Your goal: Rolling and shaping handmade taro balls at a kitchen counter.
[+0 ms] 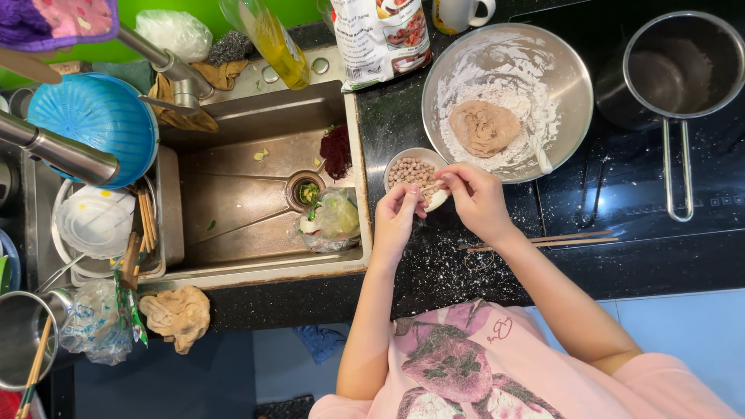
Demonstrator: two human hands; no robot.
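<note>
Over the dark worktop, seen from the head camera, two bare hands meet above a small white bowl. The bowl is full of tiny brown dough balls. It sits between the sink and a big metal mixing bowl, just touching the edge of the big bowl.

The left hand has its fingers curled shut around something very small. You cannot tell just what it is, because the fingers hide it. The right hand pinches a little pale bit of dough with its fingers closed on it, right over the rim of the small bowl. The two hands almost touch.

Inside the big bowl lies a brown lump of dough on white flour, with a white spoon beside it. A steel pot with a long handle sits on the black stove to the right. Two wooden chopsticks lie on the worktop near the right wrist. White flour is sprinkled about. A blue strainer rests at the left of the sink, and a beige rag lies on the worktop's front edge.
</note>
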